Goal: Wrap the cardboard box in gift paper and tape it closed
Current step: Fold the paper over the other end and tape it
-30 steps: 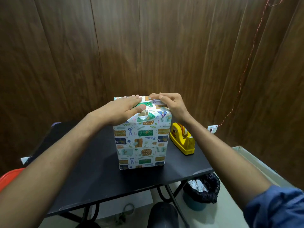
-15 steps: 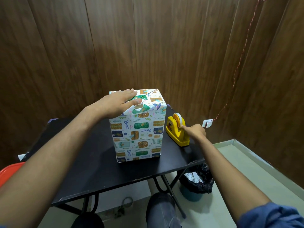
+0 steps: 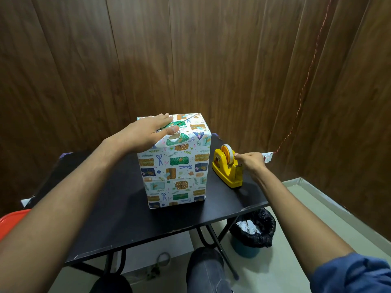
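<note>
Head view looks down on a black tabletop (image 3: 118, 218) where the cardboard box (image 3: 174, 166), already covered in patterned gift paper, stands upright near the middle, its long axis vertical, one broad face turned toward the person and its folded top end facing up. Just to its right, apart from it, sits a yellow tape dispenser (image 3: 227, 168), its cutter end pointing toward the tabletop's near right edge. On the box top the left hand (image 3: 146, 132) lies flat, fingers straight and spread over the folds, thumb pressing near a small gap where brown card shows. At the dispenser the right hand (image 3: 250, 162) has its fingers curled, pinching at the roll; the tape end itself is too small to make out. The likely trouble is the top flaps springing open if the left palm eases while tape is drawn out. A sideways one-handed pull could also drag the light dispenser, or tip the tall box.
</note>
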